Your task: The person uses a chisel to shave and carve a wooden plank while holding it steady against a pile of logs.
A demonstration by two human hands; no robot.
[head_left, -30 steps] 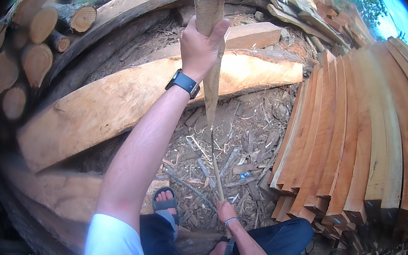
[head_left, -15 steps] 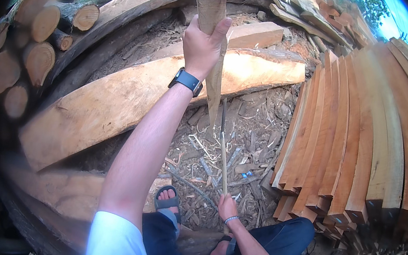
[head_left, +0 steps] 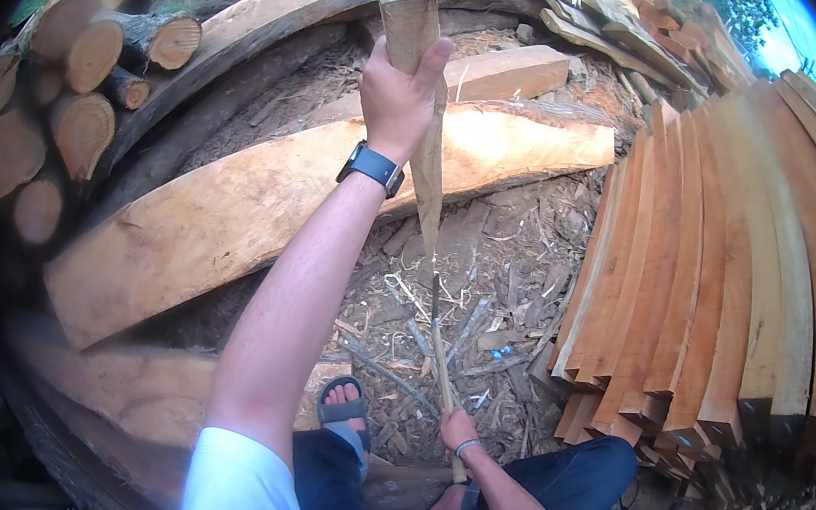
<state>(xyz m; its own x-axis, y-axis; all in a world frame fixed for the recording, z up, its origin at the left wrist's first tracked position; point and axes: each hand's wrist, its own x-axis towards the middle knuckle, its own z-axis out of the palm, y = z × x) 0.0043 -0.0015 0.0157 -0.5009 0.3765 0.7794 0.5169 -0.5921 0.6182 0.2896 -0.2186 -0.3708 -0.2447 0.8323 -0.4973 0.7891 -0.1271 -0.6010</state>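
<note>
My left hand (head_left: pixel 402 93) is wrapped round the thick upper end of a wooden stake (head_left: pixel 426 182), which hangs upright and tapers to a point at its lower end. A dark watch is on that wrist. Lower down, my right hand (head_left: pixel 457 430) is closed round the pale wooden handle of a long-handled knife (head_left: pixel 443 365). Its narrow dark blade shows almost edge-on, pointing up just below the stake's tip; whether the two touch I cannot tell. Pale shavings (head_left: pixel 408 295) lie on the ground beneath the stake.
A long sawn slab (head_left: pixel 221 219) crosses behind my left arm. Stacked reddish planks (head_left: pixel 672 275) stand at the right, cut logs (head_left: pixel 80 132) at the left. My sandalled feet (head_left: pixel 343 404) rest by a lower timber (head_left: pixel 141 391), on ground strewn with bark and chips.
The knife has moved down, its blade passing from beside the stake's point to below it. The stake has shifted slightly left at its top and stays in my left hand.
</note>
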